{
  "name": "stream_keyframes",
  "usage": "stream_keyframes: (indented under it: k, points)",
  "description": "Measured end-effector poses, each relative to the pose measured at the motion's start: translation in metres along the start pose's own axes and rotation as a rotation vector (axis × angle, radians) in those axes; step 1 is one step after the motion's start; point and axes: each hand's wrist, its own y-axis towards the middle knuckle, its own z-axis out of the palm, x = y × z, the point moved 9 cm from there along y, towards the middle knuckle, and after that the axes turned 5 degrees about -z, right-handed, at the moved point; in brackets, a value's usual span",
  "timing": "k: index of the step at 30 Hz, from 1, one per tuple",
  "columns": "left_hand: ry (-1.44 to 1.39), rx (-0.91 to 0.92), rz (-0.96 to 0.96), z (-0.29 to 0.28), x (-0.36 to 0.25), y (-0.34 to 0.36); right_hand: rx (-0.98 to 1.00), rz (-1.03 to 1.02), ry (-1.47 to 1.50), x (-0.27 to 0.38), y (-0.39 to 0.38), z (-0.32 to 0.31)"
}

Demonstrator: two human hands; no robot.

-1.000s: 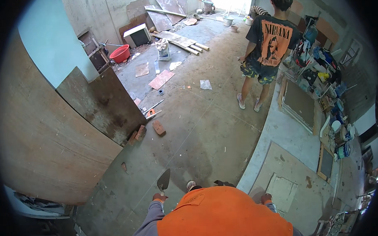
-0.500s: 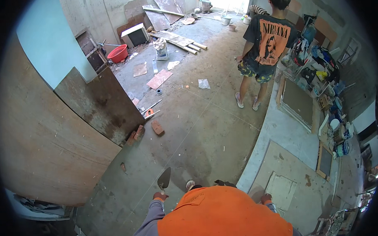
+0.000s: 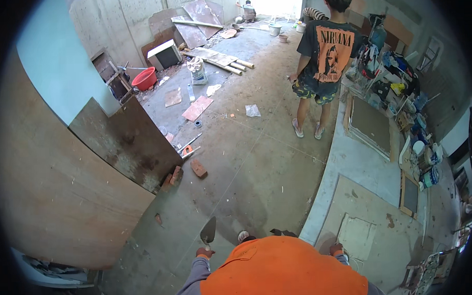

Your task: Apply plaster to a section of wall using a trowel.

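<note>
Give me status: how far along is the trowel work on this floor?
Done: nothing finished shows; the concrete floor lies bare and littered. In hand: left hand grips a trowel, blade up, apparently clean. Right hand looks empty. Left: bricks lie loose by the leaning boards.

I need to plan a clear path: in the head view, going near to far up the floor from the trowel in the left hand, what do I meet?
Left hand → trowel → loose brick → reddish flat board → white bag → stacked planks → crouching person in the doorway.
</note>
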Motion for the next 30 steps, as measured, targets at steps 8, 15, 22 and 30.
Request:
stream_keyframes:
  k: [8, 15, 22, 30]
  points:
    - [0.070, 0.025, 0.033, 0.014, 0.017, 0.012, -0.279, 0.154, 0.799, -0.020, 0.019, 0.017]
    - [-0.162, 0.069, -0.146, -0.022, 0.042, -0.012, 0.018, 0.118, 0.187, 0.011, 0.047, -0.015]
    - [-0.228, 0.049, -0.248, -0.033, 0.094, -0.001, -0.115, 0.089, 0.525, 0.049, 0.031, -0.124]
    - [-0.160, 0.124, -0.415, -0.015, 0.138, -0.016, 0.024, 0.093, 0.417, 0.062, 0.065, -0.162]
